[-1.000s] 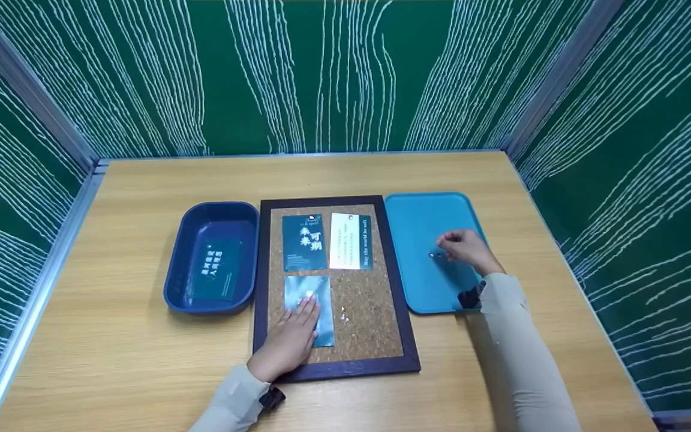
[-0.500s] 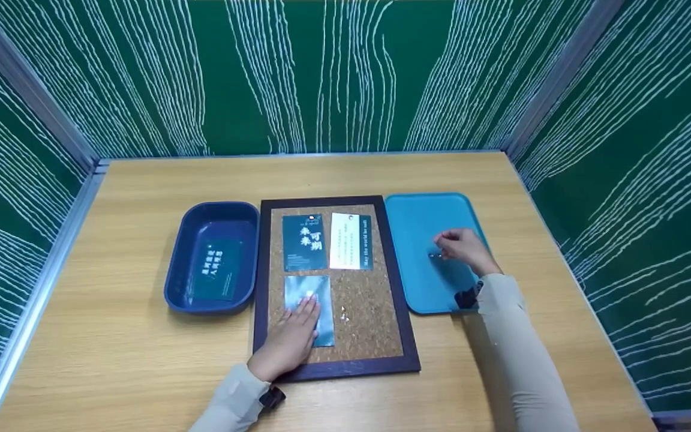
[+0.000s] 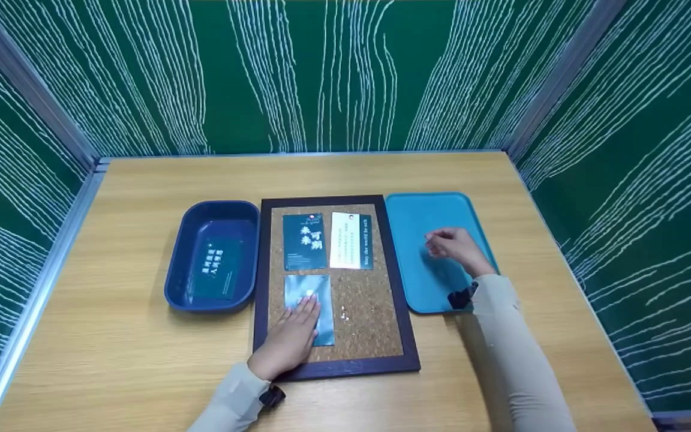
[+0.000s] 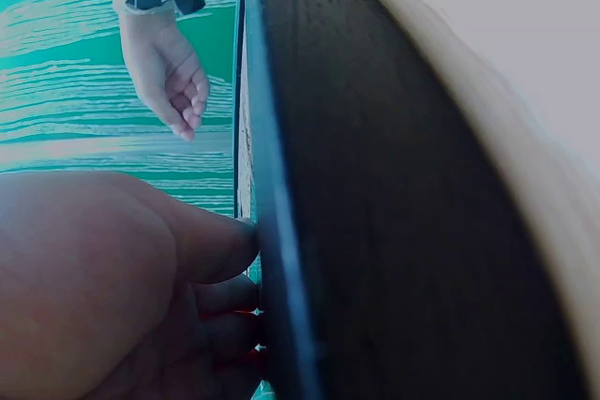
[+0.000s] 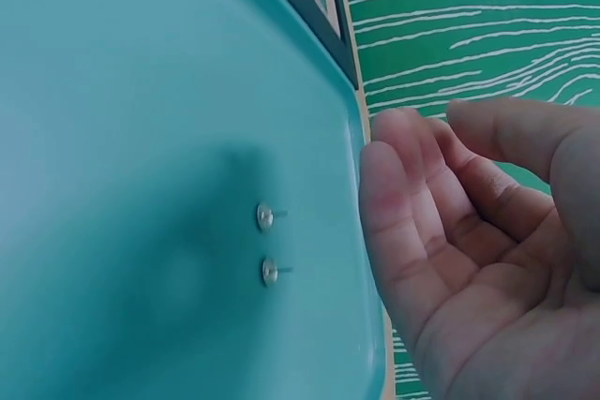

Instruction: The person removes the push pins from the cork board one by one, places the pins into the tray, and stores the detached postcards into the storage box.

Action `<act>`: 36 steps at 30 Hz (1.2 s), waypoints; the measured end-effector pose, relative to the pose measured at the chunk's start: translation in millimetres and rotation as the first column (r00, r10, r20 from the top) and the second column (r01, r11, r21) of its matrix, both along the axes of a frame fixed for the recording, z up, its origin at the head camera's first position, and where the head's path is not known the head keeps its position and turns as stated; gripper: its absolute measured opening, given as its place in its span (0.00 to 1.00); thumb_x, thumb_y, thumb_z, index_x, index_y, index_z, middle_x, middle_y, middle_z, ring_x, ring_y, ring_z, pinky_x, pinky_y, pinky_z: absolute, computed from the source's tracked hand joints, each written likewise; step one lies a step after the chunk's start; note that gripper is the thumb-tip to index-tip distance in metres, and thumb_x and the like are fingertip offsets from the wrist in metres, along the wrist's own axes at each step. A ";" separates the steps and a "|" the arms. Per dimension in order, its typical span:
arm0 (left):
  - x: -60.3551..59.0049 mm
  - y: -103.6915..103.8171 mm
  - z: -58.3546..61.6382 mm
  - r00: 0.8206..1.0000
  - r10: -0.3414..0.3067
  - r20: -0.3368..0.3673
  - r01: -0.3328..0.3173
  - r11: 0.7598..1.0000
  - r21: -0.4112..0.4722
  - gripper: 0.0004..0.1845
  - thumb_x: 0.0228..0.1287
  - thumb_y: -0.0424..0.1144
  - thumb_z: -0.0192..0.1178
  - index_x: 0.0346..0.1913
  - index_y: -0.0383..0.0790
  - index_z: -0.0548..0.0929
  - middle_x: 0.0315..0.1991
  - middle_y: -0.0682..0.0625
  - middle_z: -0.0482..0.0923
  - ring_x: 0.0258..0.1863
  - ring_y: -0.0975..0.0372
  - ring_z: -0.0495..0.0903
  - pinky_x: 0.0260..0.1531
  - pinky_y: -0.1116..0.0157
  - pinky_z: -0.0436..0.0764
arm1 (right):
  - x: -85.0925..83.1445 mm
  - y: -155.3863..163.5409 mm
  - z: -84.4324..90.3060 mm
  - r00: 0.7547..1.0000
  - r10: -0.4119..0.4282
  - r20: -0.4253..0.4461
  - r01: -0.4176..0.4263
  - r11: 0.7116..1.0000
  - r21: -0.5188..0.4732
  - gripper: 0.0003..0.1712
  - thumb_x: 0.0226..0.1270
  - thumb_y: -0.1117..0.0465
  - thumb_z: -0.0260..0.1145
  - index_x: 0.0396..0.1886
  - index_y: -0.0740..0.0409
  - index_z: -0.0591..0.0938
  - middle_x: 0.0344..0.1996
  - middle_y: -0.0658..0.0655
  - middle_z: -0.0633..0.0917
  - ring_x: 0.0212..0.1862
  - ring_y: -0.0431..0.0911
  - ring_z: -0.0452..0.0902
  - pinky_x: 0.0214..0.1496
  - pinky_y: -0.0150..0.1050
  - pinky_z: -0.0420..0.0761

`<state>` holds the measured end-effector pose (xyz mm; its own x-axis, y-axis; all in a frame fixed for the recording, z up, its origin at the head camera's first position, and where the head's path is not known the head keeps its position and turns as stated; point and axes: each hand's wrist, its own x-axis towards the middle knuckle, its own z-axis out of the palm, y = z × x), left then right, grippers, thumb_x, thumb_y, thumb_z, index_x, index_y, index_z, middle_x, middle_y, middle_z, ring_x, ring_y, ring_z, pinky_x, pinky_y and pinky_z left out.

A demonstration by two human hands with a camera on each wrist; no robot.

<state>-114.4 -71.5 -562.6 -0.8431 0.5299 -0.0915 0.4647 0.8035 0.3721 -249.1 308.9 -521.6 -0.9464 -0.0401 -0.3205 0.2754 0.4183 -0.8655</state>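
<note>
Right hand point(image 3: 454, 248): loosely curled, empty, lifted off two silver pushpins point(image 5: 266, 244) it fingered a second ago on the flat teal plastic tray point(image 3: 417, 210); no pin taken yet. Left hand point(image 3: 290, 339): fingers flat, pressing the pale blue glossy card point(image 3: 306, 288) on the dark-framed cork pinboard point(image 3: 369, 306), beside the navy plastic bin point(image 3: 210, 213)

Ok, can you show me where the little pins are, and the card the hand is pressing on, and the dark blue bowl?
pins point(image 5: 266, 217): right wrist view, on the round head of the upper pin.
card point(image 3: 299, 291): head view, on its bare upper part.
dark blue bowl point(image 3: 179, 252): head view, on its left wall.
</note>
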 end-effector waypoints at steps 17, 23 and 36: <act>0.6 0.1 0.8 1.000 0.002 0.013 -0.003 1.000 0.015 0.28 0.73 0.40 0.47 0.72 0.31 0.60 0.74 0.39 0.55 0.74 0.48 0.54 0.71 0.46 0.58 | 1.2 -28.4 -0.2 0.999 -0.008 0.049 0.015 0.990 -0.140 0.26 0.71 0.55 0.60 0.59 0.70 0.74 0.47 0.67 0.83 0.42 0.46 0.85 0.52 0.44 0.83; 1.3 -0.5 0.6 1.000 -0.002 0.017 0.002 1.000 0.019 0.28 0.74 0.40 0.47 0.72 0.31 0.59 0.74 0.39 0.54 0.74 0.48 0.54 0.71 0.45 0.58 | 1.1 -42.9 -4.3 0.997 -0.010 0.072 0.022 0.985 -0.173 0.27 0.70 0.55 0.61 0.59 0.70 0.73 0.50 0.70 0.82 0.39 0.43 0.85 0.46 0.37 0.85; 1.1 -0.3 -1.1 1.000 -0.009 -0.021 0.009 1.000 -0.001 0.28 0.73 0.40 0.47 0.71 0.30 0.60 0.74 0.38 0.56 0.74 0.48 0.56 0.69 0.45 0.60 | 4.5 -70.8 -6.5 0.994 0.028 0.105 0.000 0.966 -0.258 0.24 0.70 0.58 0.61 0.57 0.71 0.75 0.45 0.67 0.84 0.37 0.43 0.85 0.44 0.36 0.85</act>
<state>-113.3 -71.8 -563.8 -0.8400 0.5375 -0.0740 0.4798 0.7996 0.3612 -244.6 238.1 -528.1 -0.9061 -0.1477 -0.3964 0.3674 0.1897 -0.9105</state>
